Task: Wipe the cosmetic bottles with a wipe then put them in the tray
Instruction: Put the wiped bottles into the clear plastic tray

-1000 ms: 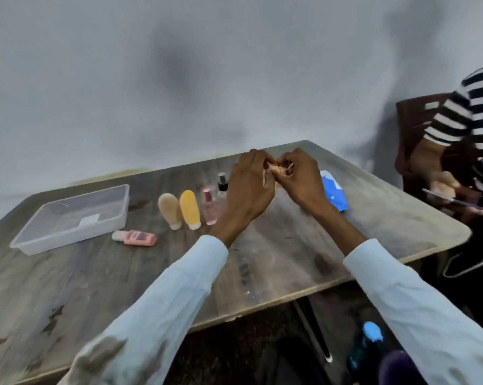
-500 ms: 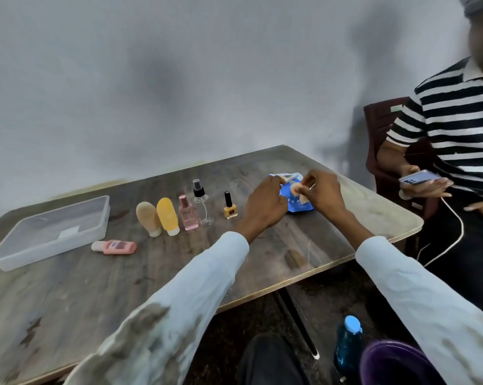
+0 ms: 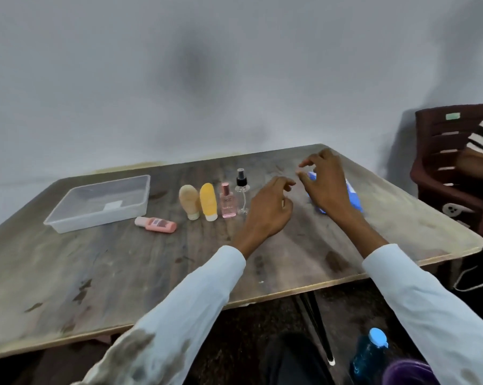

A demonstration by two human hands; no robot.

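Hands parted, right hand (image 3: 325, 184) over wipe pack (image 3: 353, 200)

Dim, flat light — soft shadow blotch on wall (image 3: 191, 70); wide-angle bending at edges, overall softness.

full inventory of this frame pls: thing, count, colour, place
tray: 1, clear plastic, empty, table far left
pink tube: 1, pink, lying flat just right of the tray
beige bottle: 1, beige, standing cap-down, left end of the row
yellow bottle: 1, yellow, cap-down, next in the row
perfume bottle: 1, pink, upright, third in the row
spray bottle: 1, clear with black top, right end of the row
wipes pack: 1, blue, under the right hand
table: 1, worn wood
chair: 1, dark red, far right
water bottle: 1, blue, on the floor
left hand: empty, over the table
right hand: fingers spread above the pack
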